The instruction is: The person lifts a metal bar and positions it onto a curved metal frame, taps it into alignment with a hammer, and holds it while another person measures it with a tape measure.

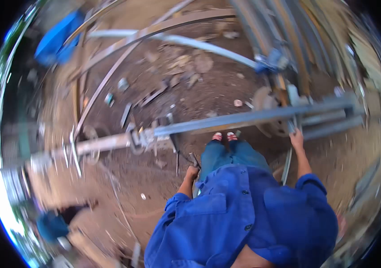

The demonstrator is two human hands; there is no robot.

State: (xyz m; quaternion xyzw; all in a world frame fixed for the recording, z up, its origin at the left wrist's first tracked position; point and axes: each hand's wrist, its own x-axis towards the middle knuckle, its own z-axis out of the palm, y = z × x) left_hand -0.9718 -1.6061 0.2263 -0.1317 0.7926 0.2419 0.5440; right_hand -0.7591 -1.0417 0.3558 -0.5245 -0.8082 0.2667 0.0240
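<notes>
My left hand hangs low beside my left leg, its fingers closed round a dark handheld tool whose kind I cannot make out. A thin dark line curves from the tool toward the long metal beam. My right hand is raised to the right part of the beam, its fingers closed on a short upright metal piece at the beam's near side. The beam runs crosswise in front of my feet. At its left end it meets a rusty section with a bracket. Motion blurs the details.
A rusty metal frame with crossing bars stands ahead. Long metal lengths lie at upper right. A blue object is at upper left. Metal scraps litter the dirt. A person in teal is at lower left.
</notes>
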